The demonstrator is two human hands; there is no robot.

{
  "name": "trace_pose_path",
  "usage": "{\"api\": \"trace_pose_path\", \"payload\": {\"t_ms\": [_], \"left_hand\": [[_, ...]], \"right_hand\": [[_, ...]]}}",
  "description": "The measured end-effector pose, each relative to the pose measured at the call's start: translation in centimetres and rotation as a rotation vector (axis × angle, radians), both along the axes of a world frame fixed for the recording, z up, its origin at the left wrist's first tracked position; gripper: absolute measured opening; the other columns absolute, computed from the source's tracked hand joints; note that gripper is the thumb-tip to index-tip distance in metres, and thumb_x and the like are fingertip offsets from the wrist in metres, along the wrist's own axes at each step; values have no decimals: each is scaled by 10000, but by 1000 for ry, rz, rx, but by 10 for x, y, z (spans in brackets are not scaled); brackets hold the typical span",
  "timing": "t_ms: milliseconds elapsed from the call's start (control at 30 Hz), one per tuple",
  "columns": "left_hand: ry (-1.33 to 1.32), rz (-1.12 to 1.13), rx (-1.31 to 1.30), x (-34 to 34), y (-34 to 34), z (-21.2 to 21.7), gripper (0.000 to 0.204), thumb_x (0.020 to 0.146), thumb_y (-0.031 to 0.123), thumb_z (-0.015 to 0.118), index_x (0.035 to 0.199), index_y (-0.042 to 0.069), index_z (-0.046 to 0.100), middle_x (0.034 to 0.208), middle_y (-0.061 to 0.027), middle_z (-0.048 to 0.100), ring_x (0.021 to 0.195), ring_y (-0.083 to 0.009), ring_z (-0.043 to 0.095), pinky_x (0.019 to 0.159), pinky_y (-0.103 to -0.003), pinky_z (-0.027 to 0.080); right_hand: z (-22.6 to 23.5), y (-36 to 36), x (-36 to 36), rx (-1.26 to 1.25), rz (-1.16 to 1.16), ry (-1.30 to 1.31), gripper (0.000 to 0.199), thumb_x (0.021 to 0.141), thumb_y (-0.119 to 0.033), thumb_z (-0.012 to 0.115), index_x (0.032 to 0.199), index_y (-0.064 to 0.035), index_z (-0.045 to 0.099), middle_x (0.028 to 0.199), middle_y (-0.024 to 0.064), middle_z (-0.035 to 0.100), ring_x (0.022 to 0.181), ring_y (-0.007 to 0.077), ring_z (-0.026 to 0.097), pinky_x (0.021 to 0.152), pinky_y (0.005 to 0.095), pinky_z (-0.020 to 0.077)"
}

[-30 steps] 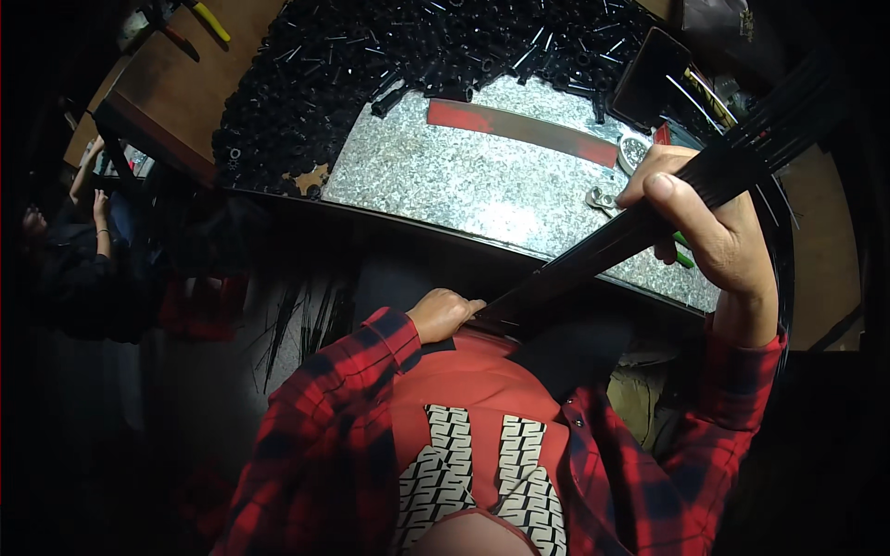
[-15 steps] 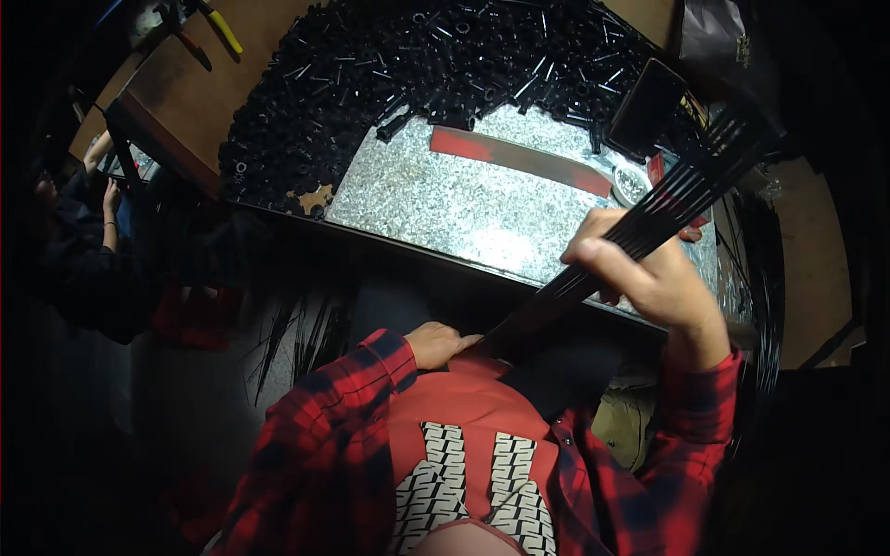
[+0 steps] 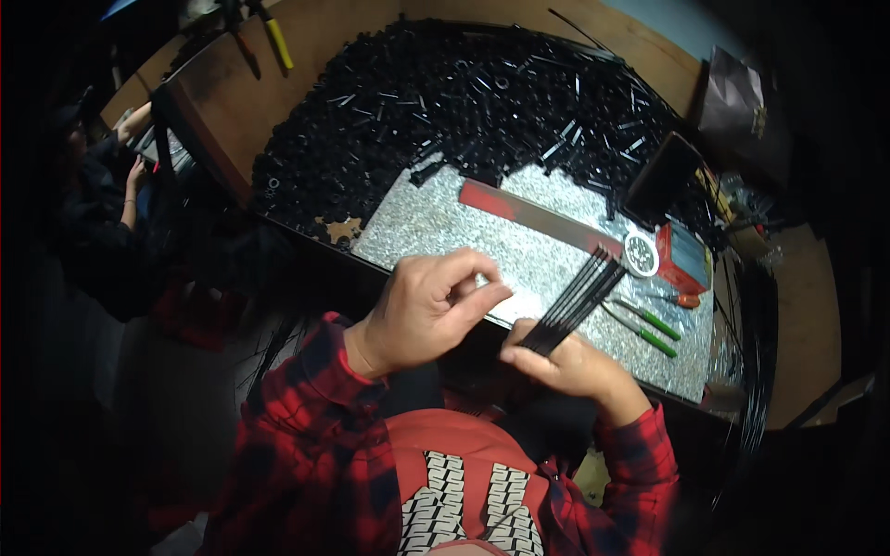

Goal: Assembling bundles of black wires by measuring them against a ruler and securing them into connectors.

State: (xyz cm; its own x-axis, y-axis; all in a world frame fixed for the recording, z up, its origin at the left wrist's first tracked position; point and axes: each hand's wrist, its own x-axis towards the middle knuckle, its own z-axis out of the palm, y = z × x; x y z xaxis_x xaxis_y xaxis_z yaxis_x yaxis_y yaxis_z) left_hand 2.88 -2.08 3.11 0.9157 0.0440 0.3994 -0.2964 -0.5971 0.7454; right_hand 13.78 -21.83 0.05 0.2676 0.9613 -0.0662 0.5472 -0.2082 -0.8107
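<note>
My right hand, near the front edge of the bench, is closed around a bundle of thin black rods. The rods' upper ends fan slightly over the speckled grey work surface. To the left, my left hand is raised over the same edge with fingers curled, thumb and forefinger drawn together. Whether anything small sits between those tips I cannot make out. Green-handled pliers lie to the right of the rods. Beyond the rod ends are a white round dish of small bits and a long red-and-brown flat bar.
A large heap of small black tubular parts fills the back of the bench. At right are a red box, an orange-handled tool and a dark flat screen-like device. Another person's arm shows at far left.
My left hand has risen from my lap to the bench edge. My right hand has moved left and lower, and the rods are now held near their lower part. The pliers have come into sight.
</note>
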Motion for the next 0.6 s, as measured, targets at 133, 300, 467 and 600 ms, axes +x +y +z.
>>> {"api": "trace_pose_path", "payload": {"t_ms": [133, 300, 467, 600], "left_hand": [[-313, -160, -335, 13, -24, 30, 534, 843, 47, 643, 1318, 20, 403, 925, -100, 657, 825, -131, 644, 729, -255, 490], [36, -390, -316, 10, -30, 46, 516, 878, 62, 591, 1354, 9, 398, 764, -135, 676, 736, -154, 670, 678, -262, 501], [-103, -418, -348, 10, -36, 44, 488, 876, 87, 606, 1325, -1, 438, 701, -155, 632, 642, -218, 666, 580, -288, 500], [-318, -405, -241, 6, -49, 34, 524, 871, 133, 623, 1340, 3, 430, 852, -191, 634, 716, -261, 664, 610, -322, 499]], "right_hand": [[1, 2, -16, 42, 55, 37, 163, 871, -189, 611, 954, -49, 596, 824, 137, 612, 776, 276, 613, 683, 385, 481], [0, -2, -24, 207, 99, -181, 441, 850, -198, 613, 1226, 9, 511, 1245, 201, 503, 1150, 361, 478, 958, 425, 395], [-37, -32, -17, 318, -120, 569, 415, 949, -330, 446, 1159, 16, 538, 1110, 119, 587, 1062, 251, 551, 879, 380, 459], [-33, -9, -12, 197, -178, -28, 353, 964, -368, 409, 1055, -69, 573, 905, 58, 564, 796, 194, 531, 657, 333, 437]]}}
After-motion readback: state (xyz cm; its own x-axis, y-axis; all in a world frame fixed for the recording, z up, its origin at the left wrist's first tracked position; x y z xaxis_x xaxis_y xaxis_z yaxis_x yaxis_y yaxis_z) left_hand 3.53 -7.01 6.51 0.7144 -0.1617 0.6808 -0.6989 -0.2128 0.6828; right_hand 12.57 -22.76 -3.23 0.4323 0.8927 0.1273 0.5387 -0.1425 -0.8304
